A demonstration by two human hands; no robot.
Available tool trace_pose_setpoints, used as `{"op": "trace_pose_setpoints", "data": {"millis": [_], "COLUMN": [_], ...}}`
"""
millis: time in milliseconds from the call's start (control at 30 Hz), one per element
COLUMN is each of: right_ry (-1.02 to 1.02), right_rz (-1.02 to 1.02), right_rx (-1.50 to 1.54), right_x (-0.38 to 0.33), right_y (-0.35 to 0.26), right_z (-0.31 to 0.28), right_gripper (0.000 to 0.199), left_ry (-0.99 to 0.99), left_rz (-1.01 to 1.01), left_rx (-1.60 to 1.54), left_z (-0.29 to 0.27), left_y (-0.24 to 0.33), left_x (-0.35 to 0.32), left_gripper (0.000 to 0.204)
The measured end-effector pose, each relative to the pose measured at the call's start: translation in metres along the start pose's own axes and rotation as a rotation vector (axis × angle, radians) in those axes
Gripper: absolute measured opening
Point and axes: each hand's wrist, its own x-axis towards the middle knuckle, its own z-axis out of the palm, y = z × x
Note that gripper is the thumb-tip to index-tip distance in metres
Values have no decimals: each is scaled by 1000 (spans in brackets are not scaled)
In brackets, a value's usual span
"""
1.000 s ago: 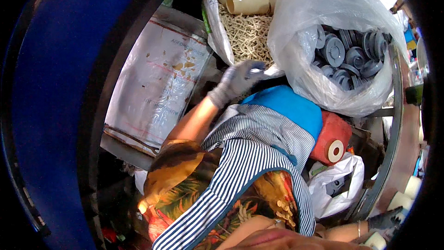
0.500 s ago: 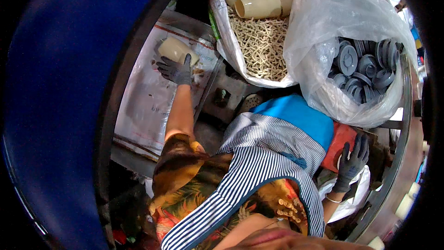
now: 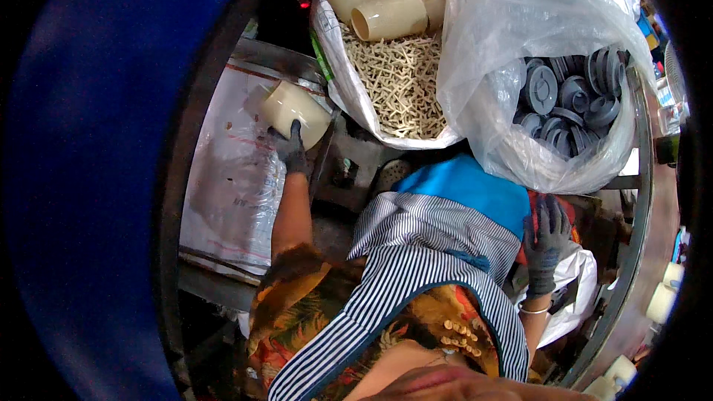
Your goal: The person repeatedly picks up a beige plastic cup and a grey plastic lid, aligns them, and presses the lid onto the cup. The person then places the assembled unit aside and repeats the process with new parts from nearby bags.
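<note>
Cream cylinder [image 3: 293,100], hollow: one in hand, tilted above the plastic-covered worktop [image 3: 223,234] on the left. Further cream cylinders [image 3: 390,16]: at least four visible, in one white sack [image 3: 349,96], on a mass of short cream pieces [image 3: 397,82] — too many to count. Clear plastic bag [image 3: 483,67]: one, just right of the sack; contents, a dozen or more grey round parts [image 3: 544,87], overlapping. White bag [image 3: 581,263]: one, beside the right wrist.

Left hand [image 3: 290,150], grey glove: forearm extended forward; thumb against the cylinder's wall, fingers partly hidden, clamped on it. Right hand [image 3: 547,241], grey glove: raised beside a red object [image 3: 569,210], palm down — fingers extended and slightly apart, holding nothing visible; contact with the object cannot be told.
</note>
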Motion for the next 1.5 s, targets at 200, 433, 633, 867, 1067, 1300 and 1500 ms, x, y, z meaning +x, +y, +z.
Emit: {"op": "trace_pose_setpoints", "data": {"millis": [200,433,633,867,1067,1300,1500], "right_ry": [-28,96,296,178,227,168,159], "right_rz": [-92,-7,176,183,127,94,97], "right_rx": [779,1012,527,604,738,786,872], "right_x": [69,79,25,14,20,9,1], "right_y": [-82,-101,-133,-123,-119,-114,-93], "right_z": [-33,0,63,71,90,78,61], "right_gripper": [87,122,105,109,118,123,121], "left_ry": [-529,-883,-912,-1096,-1219,-1266,-1390], "left_rz": [179,608,1206,1301,1192,-1154,-1266], "left_rx": [-303,-67,481,458,339,-1185,-1625], "left_z": [-32,32,98,117,124,153,143], "left_y": [172,224,283,256,258,230,235], "left_x": [-145,-208,-253,-253,-235,-172,-197], "left_gripper": [104,93,44,29,25,37,43]}}
